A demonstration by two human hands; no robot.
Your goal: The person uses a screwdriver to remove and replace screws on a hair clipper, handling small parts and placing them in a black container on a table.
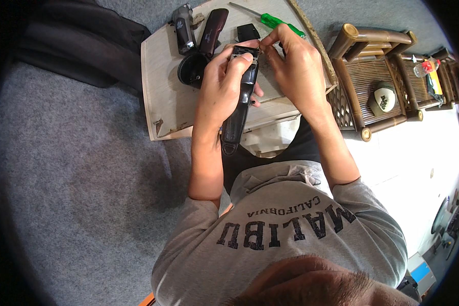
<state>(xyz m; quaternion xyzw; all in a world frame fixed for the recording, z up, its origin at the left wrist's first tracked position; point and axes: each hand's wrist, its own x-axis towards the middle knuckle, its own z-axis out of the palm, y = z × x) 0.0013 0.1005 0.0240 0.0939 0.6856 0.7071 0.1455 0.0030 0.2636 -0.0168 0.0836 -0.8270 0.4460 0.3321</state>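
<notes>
Above a pale wooden board (163,76) on the grey carpet (76,168): left hand (222,84) wrapped round a black hair clipper (242,102), fingers (239,60) curled closed about its upper body, thumb side pressed near the blade end, long handle hanging down past the wrist toward the lap. Held tilted, blade end up and away, well clear of the board's surface. Right hand (296,66) just beside it, fingers (270,41) pinched nearly shut at the clipper's head, tips touching the top edge by the blade; too small to tell whether anything sits between those tips. Both hands touching the same clipper, knuckles close together.

On the board beyond the hands: a second clipper body (183,28), grey and black, lying beside a dark maroon casing (212,28); a round black cup-shaped part (191,69) just below them; a small black piece (248,31) near the right fingertips; a green-handled screwdriver (273,21) lying slantwise at the far edge, partly behind the right hand.

To the right, a low bamboo rack (357,66) with a small pale pouch (382,99) on it.
</notes>
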